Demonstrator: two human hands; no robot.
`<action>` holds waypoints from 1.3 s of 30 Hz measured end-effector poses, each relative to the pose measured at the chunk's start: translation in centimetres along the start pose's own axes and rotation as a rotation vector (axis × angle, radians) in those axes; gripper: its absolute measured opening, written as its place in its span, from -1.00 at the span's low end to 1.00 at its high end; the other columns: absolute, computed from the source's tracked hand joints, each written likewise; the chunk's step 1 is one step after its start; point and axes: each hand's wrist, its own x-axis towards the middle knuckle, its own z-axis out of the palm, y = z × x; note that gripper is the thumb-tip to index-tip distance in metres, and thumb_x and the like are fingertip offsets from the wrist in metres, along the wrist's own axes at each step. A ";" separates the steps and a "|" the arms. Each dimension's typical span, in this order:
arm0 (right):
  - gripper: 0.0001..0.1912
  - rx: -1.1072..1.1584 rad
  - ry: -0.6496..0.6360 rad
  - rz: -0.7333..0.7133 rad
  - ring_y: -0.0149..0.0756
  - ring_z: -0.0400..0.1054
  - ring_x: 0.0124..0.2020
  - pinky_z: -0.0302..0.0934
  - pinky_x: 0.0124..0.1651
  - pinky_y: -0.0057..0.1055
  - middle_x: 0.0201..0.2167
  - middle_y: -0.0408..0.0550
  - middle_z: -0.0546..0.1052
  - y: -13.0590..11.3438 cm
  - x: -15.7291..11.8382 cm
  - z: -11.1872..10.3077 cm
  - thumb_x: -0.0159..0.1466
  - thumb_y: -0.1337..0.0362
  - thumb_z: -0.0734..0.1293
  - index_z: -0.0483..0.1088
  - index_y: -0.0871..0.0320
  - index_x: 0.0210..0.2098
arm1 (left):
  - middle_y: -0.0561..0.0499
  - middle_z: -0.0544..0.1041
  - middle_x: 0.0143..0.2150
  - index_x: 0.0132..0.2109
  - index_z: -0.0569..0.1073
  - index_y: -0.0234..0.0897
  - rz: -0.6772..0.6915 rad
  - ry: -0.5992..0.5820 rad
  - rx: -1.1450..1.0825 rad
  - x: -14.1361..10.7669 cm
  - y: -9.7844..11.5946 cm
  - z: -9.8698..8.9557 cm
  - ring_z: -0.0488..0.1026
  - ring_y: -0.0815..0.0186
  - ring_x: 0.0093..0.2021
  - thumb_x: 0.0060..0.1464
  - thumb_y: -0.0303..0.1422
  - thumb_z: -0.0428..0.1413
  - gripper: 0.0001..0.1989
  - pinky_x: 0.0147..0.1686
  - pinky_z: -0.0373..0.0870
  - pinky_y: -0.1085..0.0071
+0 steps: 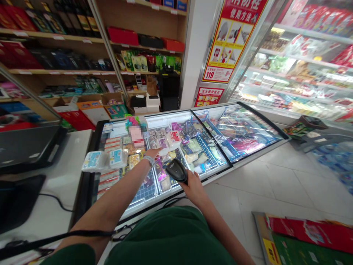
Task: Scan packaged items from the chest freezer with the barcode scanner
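Freezer (220, 150) beneath scanner (176, 170) (black, rounded).

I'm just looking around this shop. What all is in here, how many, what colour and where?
freezer: one, white and black, centre
white packages: at least three, blue or red print, on freezer
scanner: one, black, in right hand
pompom decoration: one, multicoloured, freezer's far edge
stocked shelves: several, brown, back
posters: two, red and yellow, beyond freezer
lit display: one, pale, upper right
wrapped bottles: too blurred to count, bluish, right
large box: one, red and green, lower right
counter: one, white, left
left hand: one, bare, near red-printed package
right hand: one, bare, gripping scanner
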 end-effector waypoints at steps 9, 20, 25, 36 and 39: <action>-0.79 0.007 -0.004 -0.043 -0.06 0.39 -0.04 0.11 0.13 -0.12 -0.12 0.10 0.53 -0.5 0.2 0.2 0.25 0.36 0.34 0.30 0.17 -0.13 | -0.11 0.47 0.05 0.10 0.40 -0.31 -0.100 -0.032 0.009 -0.7 0.3 -3.2 0.48 0.24 -0.05 0.21 -0.22 0.11 -0.63 -0.09 0.49 0.17; -0.83 -0.018 -0.046 -0.098 -0.08 0.38 -0.06 0.14 0.06 -0.18 -0.17 0.05 0.52 -1.4 1.2 1.2 0.26 0.36 0.34 0.30 0.16 -0.16 | 0.00 0.53 -0.24 -0.15 0.48 -0.35 0.096 0.027 0.000 -4.3 -2.9 -10.7 0.48 0.38 -0.30 0.17 -0.23 0.16 -0.75 -0.28 0.46 0.36; -0.83 -0.023 -0.064 -0.154 -0.09 0.38 -0.08 0.14 0.02 -0.21 -0.17 0.06 0.52 -2.2 1.9 1.7 0.26 0.34 0.34 0.31 0.17 -0.16 | 0.02 0.54 -0.44 -0.36 0.52 -0.33 0.298 0.080 0.001 -5.9 -3.9 -13.7 0.46 0.32 -0.38 -0.22 -0.10 0.34 -0.62 -0.33 0.34 0.41; -0.79 -0.019 -0.105 -0.240 -0.11 0.36 -0.04 0.05 0.12 -0.19 -0.10 0.07 0.52 -2.8 2.9 2.5 0.29 0.31 0.32 0.30 0.19 -0.09 | 0.00 0.56 -0.40 -0.25 0.54 -0.32 0.508 0.157 0.092 -7.0 -5.2 -16.7 0.43 0.30 -0.38 -0.23 0.01 0.29 -0.50 -0.34 0.31 0.40; -0.82 -0.022 -0.117 -0.230 -0.11 0.36 -0.05 0.06 0.08 -0.21 -0.12 0.06 0.52 -3.1 3.0 2.3 0.29 0.31 0.31 0.30 0.18 -0.12 | 0.01 0.55 -0.41 -0.25 0.54 -0.32 0.520 0.166 0.117 -7.1 -5.4 -16.9 0.42 0.31 -0.40 -0.19 0.01 0.27 -0.51 -0.35 0.30 0.40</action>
